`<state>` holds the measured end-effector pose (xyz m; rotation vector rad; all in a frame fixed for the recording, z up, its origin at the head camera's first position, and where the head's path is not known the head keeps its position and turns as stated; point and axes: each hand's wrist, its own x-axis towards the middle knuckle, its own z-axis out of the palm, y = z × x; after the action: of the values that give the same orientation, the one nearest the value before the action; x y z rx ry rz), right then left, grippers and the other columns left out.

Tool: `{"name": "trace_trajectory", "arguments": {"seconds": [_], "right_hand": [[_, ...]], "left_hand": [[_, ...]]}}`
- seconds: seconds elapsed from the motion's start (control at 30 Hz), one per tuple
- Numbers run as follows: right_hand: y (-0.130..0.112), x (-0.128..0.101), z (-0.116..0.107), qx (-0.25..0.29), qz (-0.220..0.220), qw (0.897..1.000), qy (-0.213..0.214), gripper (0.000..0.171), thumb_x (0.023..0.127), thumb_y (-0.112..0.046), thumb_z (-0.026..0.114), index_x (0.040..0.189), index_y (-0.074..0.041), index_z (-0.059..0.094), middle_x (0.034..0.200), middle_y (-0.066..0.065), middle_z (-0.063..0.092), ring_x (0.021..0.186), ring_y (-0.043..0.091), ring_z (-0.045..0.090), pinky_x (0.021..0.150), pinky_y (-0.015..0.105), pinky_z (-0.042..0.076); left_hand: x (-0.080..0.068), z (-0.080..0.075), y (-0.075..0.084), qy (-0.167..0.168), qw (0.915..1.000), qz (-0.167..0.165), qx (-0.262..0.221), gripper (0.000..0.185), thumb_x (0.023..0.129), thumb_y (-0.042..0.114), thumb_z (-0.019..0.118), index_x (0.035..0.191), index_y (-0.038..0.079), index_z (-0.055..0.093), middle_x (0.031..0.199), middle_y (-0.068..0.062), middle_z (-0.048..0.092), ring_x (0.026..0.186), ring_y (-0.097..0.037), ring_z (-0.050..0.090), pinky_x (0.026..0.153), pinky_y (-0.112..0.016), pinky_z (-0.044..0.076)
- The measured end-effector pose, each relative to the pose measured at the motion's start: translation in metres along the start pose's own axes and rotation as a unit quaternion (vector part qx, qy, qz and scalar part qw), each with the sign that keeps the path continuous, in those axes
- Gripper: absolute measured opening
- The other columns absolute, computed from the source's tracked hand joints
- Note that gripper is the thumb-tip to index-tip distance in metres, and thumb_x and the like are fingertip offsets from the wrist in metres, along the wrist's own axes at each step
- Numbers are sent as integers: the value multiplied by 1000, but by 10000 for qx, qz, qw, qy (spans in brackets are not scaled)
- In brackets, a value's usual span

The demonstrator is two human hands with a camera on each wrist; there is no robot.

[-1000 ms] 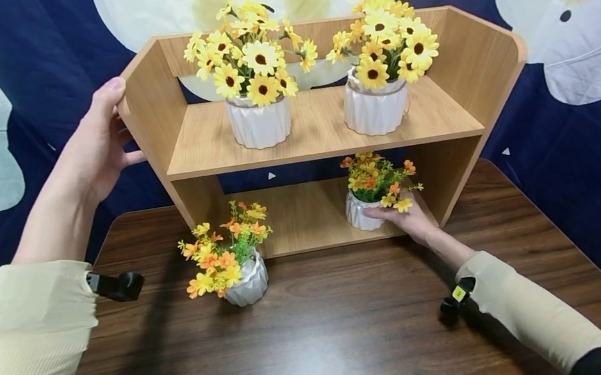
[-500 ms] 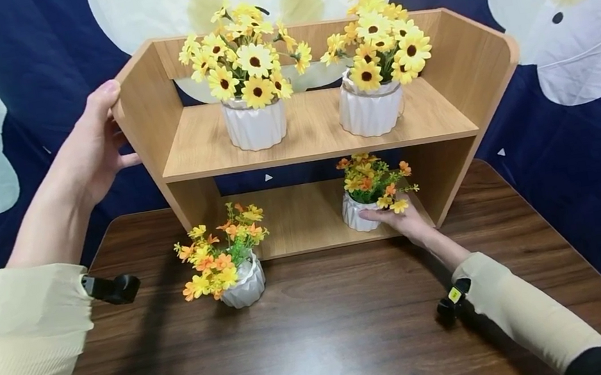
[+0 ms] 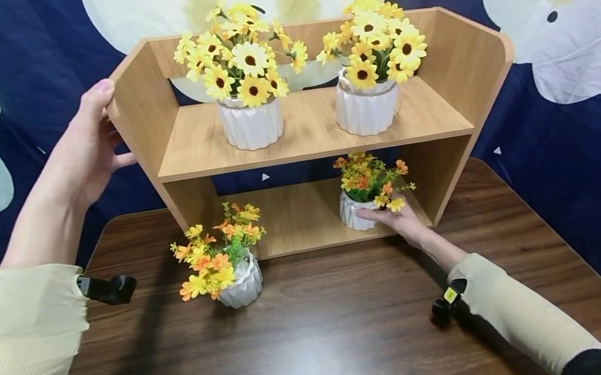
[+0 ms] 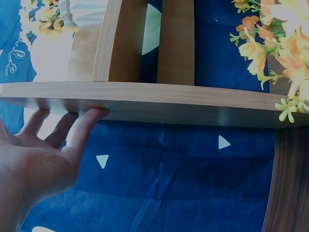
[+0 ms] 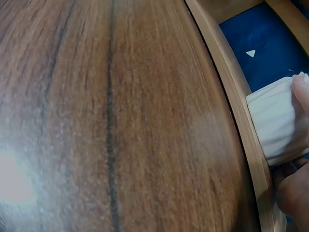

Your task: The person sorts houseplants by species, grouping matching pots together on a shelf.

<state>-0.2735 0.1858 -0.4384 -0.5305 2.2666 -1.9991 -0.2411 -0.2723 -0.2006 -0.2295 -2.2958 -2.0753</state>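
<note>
A two-tier wooden shelf [image 3: 445, 127] stands at the back of a dark wooden table [image 3: 329, 339]. My left hand [image 3: 87, 145] holds the shelf's left side panel [image 4: 145, 99], thumb on its top corner and fingers against its outer face. My right hand [image 3: 401, 219] grips a small white pot of orange and yellow flowers [image 3: 359, 211] standing on the lower tier; its white wall [image 5: 277, 121] shows beside my fingers in the right wrist view. A matching small pot [image 3: 240, 284] stands on the table in front of the shelf's left half.
Two larger white pots of yellow daisies [image 3: 251, 120] [image 3: 367, 106] stand on the upper tier. A dark blue cloth with big white flower shapes [image 3: 574, 30] hangs behind and drapes around the table. The table's right edge [image 3: 599, 272] runs diagonally.
Both hands keep their holds; the view has drifted slightly right, so everything sits a little further left. The pot on the lower tier has hardly moved.
</note>
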Motion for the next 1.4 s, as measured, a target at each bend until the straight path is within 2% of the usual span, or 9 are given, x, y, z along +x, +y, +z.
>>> {"name": "trace_trajectory", "arguments": {"seconds": [0.27,0.63,0.73,0.87,0.97,1.07,1.23,1.3,1.4], "right_hand": [[0,-1,2,-102,124,9999,59,53,79,-12,75,128,-14,54,121,3,64,114,12,58,99,24,42],[0,-11,2,-162,189,9997,50,52,82,-14,73,130,-14,51,123,6,61,119,13,53,100,25,41],[8,-11,-2,-352,288,9987,231,56,80,-23,75,130,-18,50,123,3,60,119,13,52,99,27,41],[18,-12,-6,-805,447,9936,653,66,73,-34,80,130,-23,47,124,0,58,118,12,52,98,29,42],[18,-15,-7,-763,445,9936,702,75,73,-30,81,136,-19,41,132,3,53,124,17,49,104,34,41],[13,-21,-8,-486,474,9960,581,81,76,-22,79,142,-13,32,139,10,45,131,25,44,108,41,37],[-6,-36,-4,-274,637,9957,614,81,79,-14,76,143,-7,27,144,17,38,135,33,39,108,48,33],[-11,-42,-2,-275,656,9953,656,80,80,-13,75,143,-6,27,144,19,38,135,35,38,107,46,35],[-11,-47,0,-222,746,9937,809,76,80,-15,75,140,-6,29,141,22,41,132,38,42,100,33,45]], "left_hand": [[1,-1,-2,17,9999,-43,-152,56,89,57,47,140,39,32,140,3,33,125,-21,35,85,-44,35],[0,0,-3,64,10000,-35,-21,57,89,59,46,140,38,33,140,2,32,124,-21,35,83,-40,37],[1,0,-3,82,10000,-31,9,57,89,59,46,140,39,33,140,2,32,125,-21,35,82,-40,38],[1,0,-2,94,9999,-47,55,58,89,60,46,140,39,32,140,3,32,126,-21,34,83,-40,38],[0,0,-2,75,10000,-60,-8,58,89,59,46,140,39,32,140,3,32,126,-21,34,83,-40,37],[0,1,-1,58,9999,-50,-111,57,89,58,47,140,39,32,140,2,33,125,-21,35,82,-40,38],[1,1,-1,40,9999,-43,-112,57,89,59,47,140,38,33,140,3,33,126,-22,35,82,-39,39],[1,1,0,29,9999,-44,-113,57,89,59,47,140,38,33,140,2,33,126,-22,35,82,-39,39],[1,1,1,4,9999,-38,-132,57,88,58,47,140,38,33,141,2,32,127,-22,34,82,-40,38]]}}
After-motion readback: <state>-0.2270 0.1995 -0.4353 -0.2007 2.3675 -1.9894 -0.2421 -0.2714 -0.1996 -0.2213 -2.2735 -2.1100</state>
